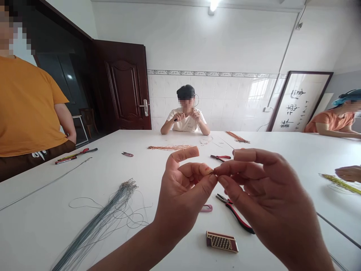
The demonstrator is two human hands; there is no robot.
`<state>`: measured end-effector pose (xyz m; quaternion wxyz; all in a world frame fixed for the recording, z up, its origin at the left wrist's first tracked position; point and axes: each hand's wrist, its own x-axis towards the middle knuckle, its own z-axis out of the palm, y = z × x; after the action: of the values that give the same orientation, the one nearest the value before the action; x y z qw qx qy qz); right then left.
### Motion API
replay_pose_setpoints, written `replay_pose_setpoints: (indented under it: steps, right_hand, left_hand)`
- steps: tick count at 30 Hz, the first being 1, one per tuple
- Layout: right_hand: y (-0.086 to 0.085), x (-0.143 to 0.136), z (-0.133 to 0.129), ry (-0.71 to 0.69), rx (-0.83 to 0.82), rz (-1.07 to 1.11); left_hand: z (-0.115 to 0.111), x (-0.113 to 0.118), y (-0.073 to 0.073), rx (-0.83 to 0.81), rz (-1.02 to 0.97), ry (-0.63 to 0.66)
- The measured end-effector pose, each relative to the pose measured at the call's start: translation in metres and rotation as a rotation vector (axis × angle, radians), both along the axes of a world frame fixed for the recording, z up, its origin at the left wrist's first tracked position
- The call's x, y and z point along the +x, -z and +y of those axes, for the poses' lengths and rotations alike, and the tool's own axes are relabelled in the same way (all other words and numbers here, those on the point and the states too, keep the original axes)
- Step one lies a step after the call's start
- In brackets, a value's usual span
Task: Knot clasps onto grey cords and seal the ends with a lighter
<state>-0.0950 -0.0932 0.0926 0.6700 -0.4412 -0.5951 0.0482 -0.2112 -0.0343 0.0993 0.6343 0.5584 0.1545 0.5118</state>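
Note:
My left hand (pixel 184 188) and my right hand (pixel 270 195) meet in the middle of the view, above the white table (pixel 175 256). Thumb and index finger are pinched on each side, tip against tip. Something tiny and dark sits between them, mostly hidden by the fingertips. Under my right hand lie red-and-black pliers (pixel 237 216). Below the hands rests a small patterned box (pixel 222 242), and a pink-handled tool (pixel 207 208) shows partly behind my left hand. A bundle of grey cords (pixel 104 214) with looped ends spreads out to the left.
Farther back are orange cords (pixel 169 147), another orange bundle (pixel 237 137), a second pair of pliers (pixel 220 157) and small snips (pixel 127 154). Yellow cords (pixel 340 182) lie at right near another person's hand (pixel 348 173). One person sits opposite; another stands at left.

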Motion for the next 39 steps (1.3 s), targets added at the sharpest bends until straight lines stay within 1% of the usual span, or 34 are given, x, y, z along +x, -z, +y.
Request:
replay_pose_setpoints:
  steps: [3,5,8,11,14,15,17,19,21,23,24,26,29,32,37,39]
  right_hand:
    - [-0.001,-0.001,0.002,0.039,0.009,-0.054]
    - [-0.001,-0.001,0.003,0.064,-0.012,-0.072]
    - [0.0,-0.001,0.002,0.089,-0.056,-0.085]
    - [-0.001,0.001,-0.001,0.051,-0.114,-0.079]
    - [-0.005,0.003,-0.005,-0.025,-0.174,-0.061]
    - [-0.007,0.005,-0.005,-0.03,-0.19,-0.056]
    - [-0.01,0.008,-0.007,0.003,-0.212,-0.063]
    - [-0.01,0.012,-0.01,0.015,-0.234,-0.09]
    - [-0.008,0.015,-0.016,-0.058,-0.311,-0.074]
    - [-0.002,0.015,-0.023,-0.184,-0.464,0.0]
    - [0.001,0.013,-0.026,-0.246,-0.549,0.043]
    - [0.008,0.008,-0.03,-0.358,-0.67,0.097]
    - [0.015,0.002,-0.032,-0.456,-0.744,0.116]
    - [0.017,0.002,-0.033,-0.488,-0.77,0.139]
    - [0.022,0.004,-0.034,-0.469,-0.772,0.119]
    - [0.025,0.004,-0.033,-0.463,-0.769,0.103]
  left_hand:
    - [0.001,0.0,0.003,0.02,0.046,0.006]
    - [0.0,0.001,0.006,0.033,0.085,-0.005]
    - [-0.002,0.003,0.012,0.113,0.099,-0.065]
    - [-0.005,0.006,0.018,0.168,0.085,-0.126]
    - [-0.008,0.01,0.019,0.167,0.074,-0.157]
    - [-0.008,0.011,0.019,0.16,0.072,-0.158]
    - [-0.009,0.011,0.018,0.133,0.084,-0.125]
    - [-0.008,0.006,0.015,0.144,0.174,-0.06]
    - [-0.008,-0.006,0.013,0.244,0.356,-0.028]
    - [-0.009,-0.022,0.012,0.358,0.511,-0.034]
    - [-0.01,-0.03,0.011,0.377,0.539,-0.041]
    - [-0.015,-0.041,0.012,0.338,0.514,-0.023]
    - [-0.021,-0.048,0.013,0.263,0.496,0.07]
    - [-0.023,-0.048,0.016,0.225,0.535,0.135]
    - [-0.021,-0.047,0.021,0.3,0.6,0.126]
    - [-0.021,-0.046,0.024,0.299,0.64,0.126]
